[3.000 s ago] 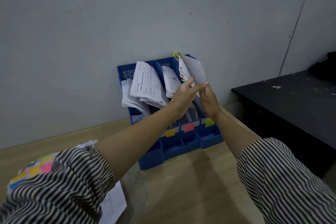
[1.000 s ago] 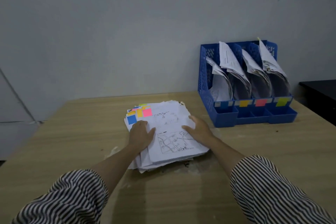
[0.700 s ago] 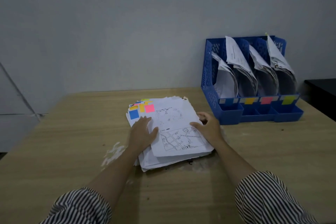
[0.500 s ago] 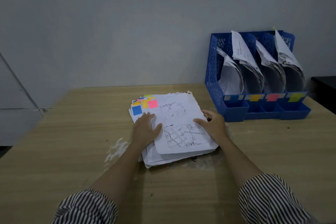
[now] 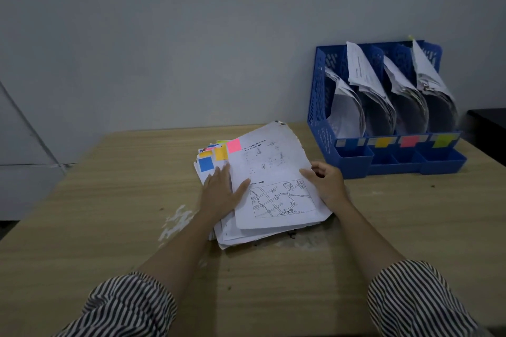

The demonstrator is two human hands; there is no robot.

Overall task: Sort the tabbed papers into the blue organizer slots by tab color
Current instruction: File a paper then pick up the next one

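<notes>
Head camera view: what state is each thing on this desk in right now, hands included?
Top sheet: pink-tabbed, far edge lifted off the stack.
Paper stack: lying flat, unsorted, coloured tabs fanned at its far left corner.
Left hand: flat, pressing on the stack.
Right hand: fingers curled at the top sheet's right edge.
Blue organizer: upright, all four slots holding papers.

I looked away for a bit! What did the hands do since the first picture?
Both hands left the organizer and came back down to the stack. The left hand lies flat on it; the right hand now lifts the pink-tabbed top sheet's edge. The filed papers stayed in their slots.
</notes>
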